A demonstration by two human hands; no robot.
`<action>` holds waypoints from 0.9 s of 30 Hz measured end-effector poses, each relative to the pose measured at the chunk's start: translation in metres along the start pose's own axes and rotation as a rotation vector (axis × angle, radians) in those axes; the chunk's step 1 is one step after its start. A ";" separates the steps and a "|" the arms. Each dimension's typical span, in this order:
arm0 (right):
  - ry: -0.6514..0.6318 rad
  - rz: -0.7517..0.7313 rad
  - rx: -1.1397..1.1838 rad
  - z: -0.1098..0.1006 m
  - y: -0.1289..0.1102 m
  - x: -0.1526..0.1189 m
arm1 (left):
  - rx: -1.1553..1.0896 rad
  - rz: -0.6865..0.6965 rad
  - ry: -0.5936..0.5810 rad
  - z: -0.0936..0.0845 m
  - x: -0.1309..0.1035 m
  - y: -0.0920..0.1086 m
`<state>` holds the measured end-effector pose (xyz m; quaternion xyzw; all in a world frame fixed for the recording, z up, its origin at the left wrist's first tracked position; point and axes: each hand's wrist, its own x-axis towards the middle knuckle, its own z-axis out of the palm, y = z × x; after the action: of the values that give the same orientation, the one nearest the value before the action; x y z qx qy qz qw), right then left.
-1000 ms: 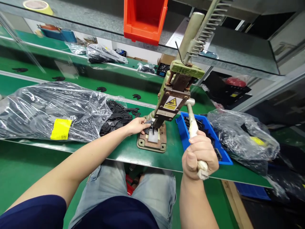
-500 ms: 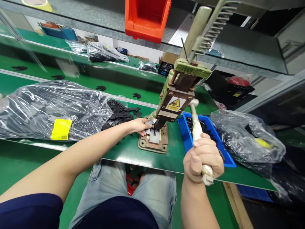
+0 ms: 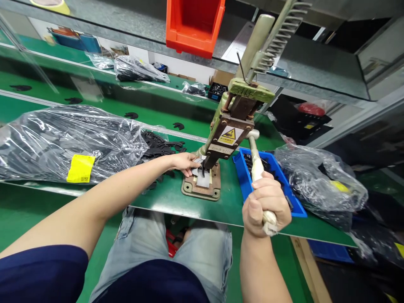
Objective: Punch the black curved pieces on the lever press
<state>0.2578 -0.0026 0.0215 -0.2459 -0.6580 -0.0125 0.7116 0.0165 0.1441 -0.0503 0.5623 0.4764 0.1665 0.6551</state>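
Observation:
A green arbor press (image 3: 232,122) stands in front of me on the green bench, a yellow warning sticker on its ram housing. My right hand (image 3: 267,204) is closed around the wrapped grip of its lever (image 3: 257,162), which slants down toward me. At the press base (image 3: 189,188), my left hand (image 3: 184,163) pinches a small dark curved part (image 3: 197,171) under the ram, beside a pale metal plate (image 3: 203,180). Fingers and the ram partly cover that part. Loose black curved pieces (image 3: 158,147) lie just behind my left forearm.
Left of the press lies a large clear bag (image 3: 63,139) of dark parts with a yellow label. A blue bin (image 3: 298,210) of black parts and another plastic bag (image 3: 322,185) sit right. Overhead, an orange bin (image 3: 194,42) hangs at the shelf edge. Several black pieces are spread behind the bench.
The view has shifted slightly, so most things appear a little farther left. Both hands keep their holds, and the lever shows hardly any movement relative to the press.

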 end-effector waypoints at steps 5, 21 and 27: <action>0.014 0.013 -0.008 0.000 0.001 -0.001 | 0.009 0.001 -0.080 -0.008 0.005 -0.001; 0.112 -0.007 -0.046 0.010 0.006 -0.003 | -0.019 -0.162 0.004 -0.001 0.007 0.001; 0.156 -0.083 0.018 0.018 0.003 0.041 | -0.122 -0.148 0.074 0.012 -0.003 -0.003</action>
<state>0.2474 0.0192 0.0591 -0.2105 -0.6103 -0.0554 0.7616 0.0240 0.1344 -0.0527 0.4782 0.5296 0.1668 0.6804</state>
